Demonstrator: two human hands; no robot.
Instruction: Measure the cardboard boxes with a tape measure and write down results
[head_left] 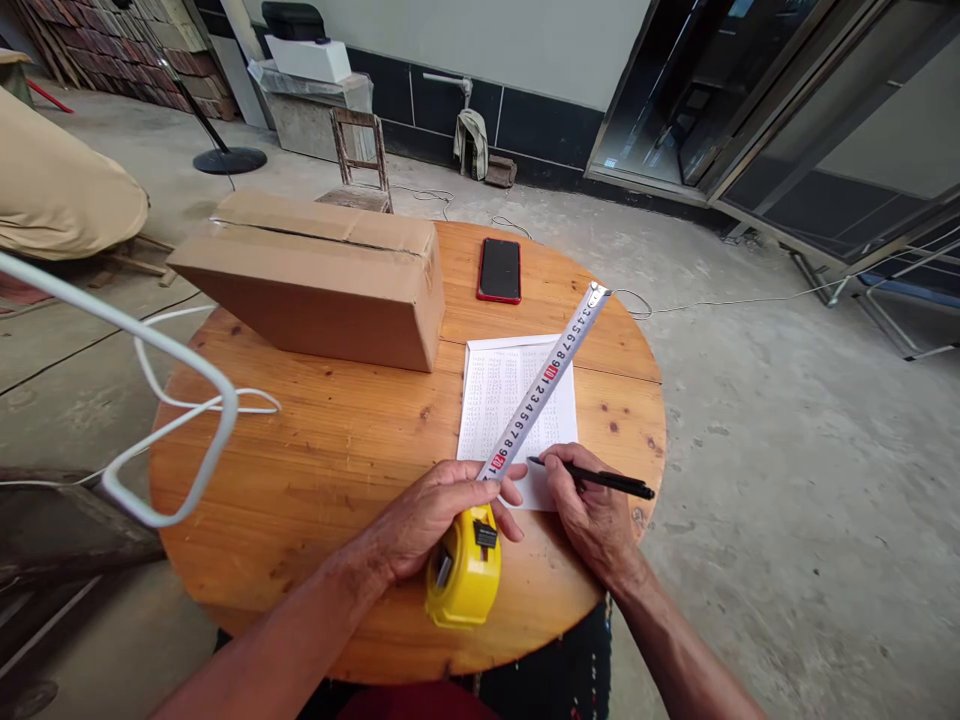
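Tape measure (469, 580) surroundings: concrete floor (750, 480), dark-tiled wall (547, 140)
Table (322, 470): round, wooden; box (337, 285) toward far-left edge
Paper (487, 390): toward right edge, beneath blade (536, 395)
Left hand (442, 510): fingers clamped on blade; case (465, 585) just nearside, toward table's near edge
Right hand (596, 515): fingers together on pen (615, 480)

The tape blade (543, 386) hides part of the paper (499, 392), which is too finely printed to read.

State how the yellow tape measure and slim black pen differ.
The bulky yellow tape measure has a rounded case; the slim black pen is a straight stick. The tape measure is in the left hand, the pen in the right hand. The tape measure's silver blade extends past the white printed paper; the pen's tip is over the paper. Both are handheld.
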